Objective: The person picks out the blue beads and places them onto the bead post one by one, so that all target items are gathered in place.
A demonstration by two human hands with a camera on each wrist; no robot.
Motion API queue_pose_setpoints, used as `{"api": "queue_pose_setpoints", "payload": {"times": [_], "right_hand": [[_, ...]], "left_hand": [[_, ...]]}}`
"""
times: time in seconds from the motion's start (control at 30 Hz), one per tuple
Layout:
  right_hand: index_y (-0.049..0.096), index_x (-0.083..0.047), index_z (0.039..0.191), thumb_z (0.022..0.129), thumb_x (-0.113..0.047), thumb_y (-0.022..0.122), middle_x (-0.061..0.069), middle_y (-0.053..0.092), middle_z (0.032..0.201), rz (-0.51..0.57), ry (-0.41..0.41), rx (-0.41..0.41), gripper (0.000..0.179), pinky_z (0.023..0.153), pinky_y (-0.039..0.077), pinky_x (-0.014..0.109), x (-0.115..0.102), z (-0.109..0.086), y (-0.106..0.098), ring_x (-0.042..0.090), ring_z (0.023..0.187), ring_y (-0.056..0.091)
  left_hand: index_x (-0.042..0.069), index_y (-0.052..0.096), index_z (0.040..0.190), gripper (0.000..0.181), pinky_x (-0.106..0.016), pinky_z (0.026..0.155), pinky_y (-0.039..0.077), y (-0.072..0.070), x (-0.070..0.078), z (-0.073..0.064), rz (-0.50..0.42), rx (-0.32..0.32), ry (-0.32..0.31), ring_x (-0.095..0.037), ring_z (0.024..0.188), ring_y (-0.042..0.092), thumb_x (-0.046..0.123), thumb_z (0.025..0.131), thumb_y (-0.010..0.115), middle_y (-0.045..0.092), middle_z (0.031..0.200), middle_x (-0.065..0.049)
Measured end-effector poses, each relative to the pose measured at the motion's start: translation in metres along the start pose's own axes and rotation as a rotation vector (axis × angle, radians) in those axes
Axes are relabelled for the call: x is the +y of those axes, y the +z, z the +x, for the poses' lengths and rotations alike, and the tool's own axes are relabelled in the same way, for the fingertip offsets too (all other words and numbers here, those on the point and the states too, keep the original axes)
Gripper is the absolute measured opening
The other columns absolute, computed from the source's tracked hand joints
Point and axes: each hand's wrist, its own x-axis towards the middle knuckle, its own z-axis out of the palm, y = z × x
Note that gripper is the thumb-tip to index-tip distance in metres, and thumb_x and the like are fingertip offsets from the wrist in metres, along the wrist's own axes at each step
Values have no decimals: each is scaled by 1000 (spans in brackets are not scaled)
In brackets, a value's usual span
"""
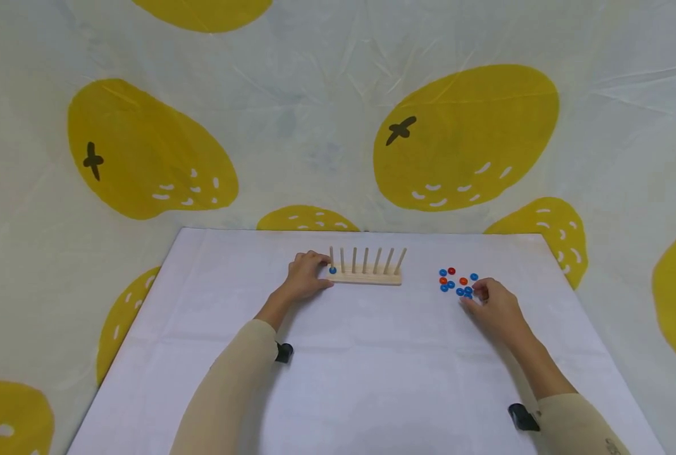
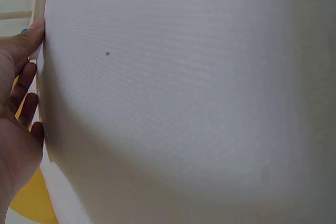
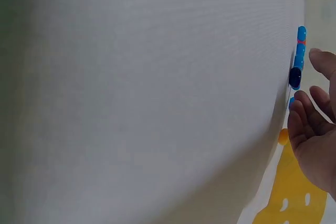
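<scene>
A pale wooden peg rack (image 1: 366, 278) has a row of several upright pegs. My left hand (image 1: 303, 277) grips its left end, thumb at the front and fingers toward the back. One blue bead (image 1: 332, 270) sits low on the leftmost peg. To the right lies a loose group of blue, red and orange beads. My right hand (image 1: 499, 309) is at the near right side of the group, thumb and fingers apart beside some blue beads (image 1: 460, 292). In the right wrist view, a dark blue bead (image 3: 295, 77) shows close to the spread thumb and fingers.
A white cloth (image 1: 372, 379) covers the table. A pale backdrop with yellow fruit shapes (image 1: 465, 139) hangs behind it. Red (image 1: 451, 271) and orange beads (image 1: 463, 281) lie among the blue ones. Each wrist carries a small black camera (image 1: 523, 417).
</scene>
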Motion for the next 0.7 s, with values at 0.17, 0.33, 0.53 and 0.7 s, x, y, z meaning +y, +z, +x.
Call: {"api": "queue_pose_setpoints", "payload": {"times": [0.17,0.33,0.53,0.7], "right_hand": [[56,1,122,95,-33,75,17,61,105,-28,-12,-25,48,84,52,37,-1,1,-1,29,96,55],[57,2,119,95,-27,76,17,61,102,-53,-54,-24,42,83,52,37,-2,4,-1,29,94,56],[58,3,117,95,-23,75,17,61,101,-73,-68,-34,38,82,53,38,-1,8,1,29,92,56],[58,2,117,96,-21,74,17,62,102,-73,-72,-43,35,82,54,37,0,9,2,28,92,58]], "left_hand": [[18,66,134,55,-53,110,35,-1,-1,0,-4,-5,-1,-30,133,45,32,86,86,60,138,-6],[18,65,134,55,-53,110,35,-2,0,0,-8,-3,-1,-30,133,45,32,86,86,60,138,-6],[18,66,134,54,-53,110,34,-3,1,0,-12,-4,-6,-30,133,45,31,86,86,60,138,-5],[19,66,135,54,-52,111,34,-1,1,0,-17,-13,-23,-29,133,44,31,86,85,60,138,-5]]}}
